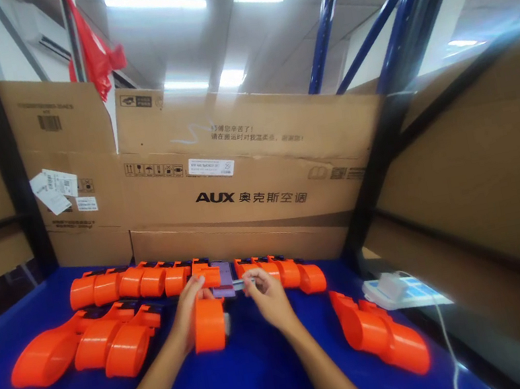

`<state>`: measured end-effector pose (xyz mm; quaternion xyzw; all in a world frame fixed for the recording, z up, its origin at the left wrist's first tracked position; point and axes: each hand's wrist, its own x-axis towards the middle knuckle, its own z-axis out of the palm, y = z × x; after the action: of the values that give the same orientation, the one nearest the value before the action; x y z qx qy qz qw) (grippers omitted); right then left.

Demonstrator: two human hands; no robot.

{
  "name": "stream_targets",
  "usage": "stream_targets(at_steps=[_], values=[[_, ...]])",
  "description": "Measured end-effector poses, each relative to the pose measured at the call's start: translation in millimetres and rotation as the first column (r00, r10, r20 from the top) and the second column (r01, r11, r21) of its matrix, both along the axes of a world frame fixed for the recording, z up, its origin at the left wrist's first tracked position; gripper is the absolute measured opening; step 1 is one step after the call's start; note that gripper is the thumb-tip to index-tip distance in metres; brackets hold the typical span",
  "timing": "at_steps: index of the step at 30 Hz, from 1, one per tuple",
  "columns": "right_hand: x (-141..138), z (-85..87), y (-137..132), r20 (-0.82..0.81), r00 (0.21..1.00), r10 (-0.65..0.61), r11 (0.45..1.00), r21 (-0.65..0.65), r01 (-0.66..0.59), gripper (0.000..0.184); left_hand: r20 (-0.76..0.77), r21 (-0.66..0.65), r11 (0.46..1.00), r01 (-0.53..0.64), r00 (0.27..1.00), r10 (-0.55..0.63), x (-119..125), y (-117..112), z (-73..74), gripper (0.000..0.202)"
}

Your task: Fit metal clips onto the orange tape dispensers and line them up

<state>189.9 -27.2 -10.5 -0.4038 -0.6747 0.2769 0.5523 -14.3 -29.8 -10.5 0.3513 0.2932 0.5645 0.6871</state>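
Note:
My left hand [189,311] is closed around an orange plastic part with a wide ring [208,328] at its lower end. A small grey piece shows at that ring's right side. Close by on the right, my right hand [269,297] pinches the end of a thin pale grey strip [238,285], whose other end points toward the held part. Behind the strip is a flat purple object [222,273], partly hidden by the orange part. What lies inside my right fingertips is too small to make out.
More orange ring parts [132,282] line the back of the blue table [253,383], with others at front left [109,342] and right [382,334]. A white power strip [398,291] with a cable lies at the right edge. Cardboard walls [255,225] and dark posts enclose the table.

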Motion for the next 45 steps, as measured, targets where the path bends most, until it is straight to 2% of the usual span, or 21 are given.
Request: stream_targets(at_steps=[2,5,9,18,23,29,35,38,42,45], values=[[2,0.7,2,-0.047,0.999,-0.005,1.0,-0.004,0.005,0.032,-0.061,0.017,0.999,-0.05,0.997,0.051,6,-1,-0.8,0.039],[2,2.8,0,-0.115,0.993,0.03,0.999,-0.019,-0.032,0.043,-0.087,0.028,0.998,-0.054,0.995,0.056,12,-3,-2.2,0.039],[0,4.9,-4,-0.182,0.981,0.072,0.995,-0.054,-0.083,0.04,-0.111,0.057,0.998,-0.029,0.993,0.035,14,-3,-6.4,0.041],[2,5.1,-8,-0.13,0.99,0.045,0.998,-0.032,-0.05,0.036,-0.187,0.155,0.988,0.02,0.982,0.01,11,0,-9.1,0.044],[2,5.8,-9,-0.111,0.993,0.041,0.999,-0.017,-0.043,0.034,-0.19,0.127,0.991,0.05,0.981,-0.025,10,-2,-8.5,0.043],[5,6.1,-10,-0.093,0.994,0.054,0.998,-0.016,-0.056,0.031,-0.225,0.135,0.99,0.034,0.974,-0.003,8,2,-8.6,0.041],[6,5.2,-10,-0.035,0.995,0.094,0.995,-0.017,-0.094,0.03,-0.263,0.137,0.987,0.089,0.964,-0.05,8,2,-9.5,0.044],[3,4.7,-10,-0.029,0.997,0.066,0.997,-0.031,-0.067,0.032,-0.269,0.213,0.97,0.114,0.962,-0.054,9,-3,-8.2,0.041],[0,4.0,-8,-0.128,0.992,0.011,1.0,-0.024,-0.014,0.038,-0.251,0.238,0.957,0.165,0.963,-0.103,10,-8,-5.8,0.042],[1,3.9,-6,-0.196,0.979,-0.054,0.998,-0.021,0.051,0.039,-0.172,0.21,0.974,0.083,0.984,-0.047,10,-8,-6.2,0.049]])
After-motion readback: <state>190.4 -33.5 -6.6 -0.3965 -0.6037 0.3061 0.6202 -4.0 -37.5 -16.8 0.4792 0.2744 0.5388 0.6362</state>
